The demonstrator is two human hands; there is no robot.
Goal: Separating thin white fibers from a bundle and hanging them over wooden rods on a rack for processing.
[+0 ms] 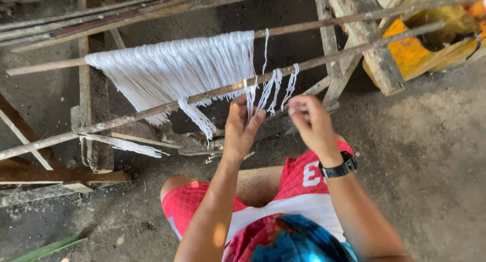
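Your forearms are entering from the lower edge, elbows cut off, a black wristwatch (338,169) sitting on your right wrist. Your left hand (241,126) is pinching a bunch of white cotton strands (250,96) between thumb and fingers. Your right hand (311,120) is curling beside it; its fingertips are facing away, so you cannot tell what it is gripping. Just above both hands, the strands are hanging over a slanted wooden rod (202,96). Further left of your hands, the white yarn sheet (172,67) is spreading between two rods.
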